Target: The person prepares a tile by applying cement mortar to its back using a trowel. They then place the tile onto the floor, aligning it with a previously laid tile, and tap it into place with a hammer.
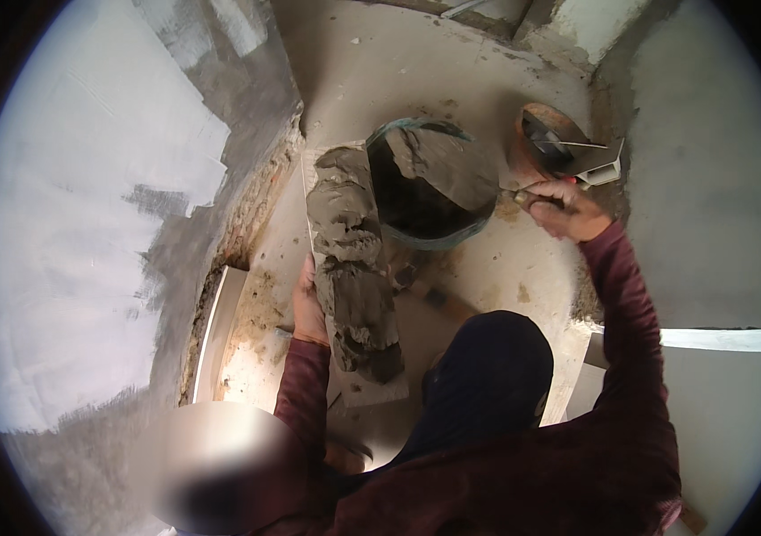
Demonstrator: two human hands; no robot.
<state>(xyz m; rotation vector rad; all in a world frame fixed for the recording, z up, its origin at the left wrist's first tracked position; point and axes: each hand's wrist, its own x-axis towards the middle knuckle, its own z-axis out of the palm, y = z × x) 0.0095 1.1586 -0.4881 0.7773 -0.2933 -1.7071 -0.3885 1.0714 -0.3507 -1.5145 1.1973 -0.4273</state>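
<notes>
A long, narrow, pale strip, like a skirting tile, lies slanted in front of me with thick lumps of grey mortar along its face. My left hand grips its left edge from beside and below; most of the fingers are hidden behind it. My right hand is closed around the handle of a trowel. The trowel's blade, coated in mortar, appears to reach over a round, dark bucket just right of the strip. How much mortar sits in the bucket is hard to tell.
An orange bucket holding flat tools stands at the far right by the wall. A pale strip leans along the rough base of the left wall. A tool lies on the floor before my dark-clad knee.
</notes>
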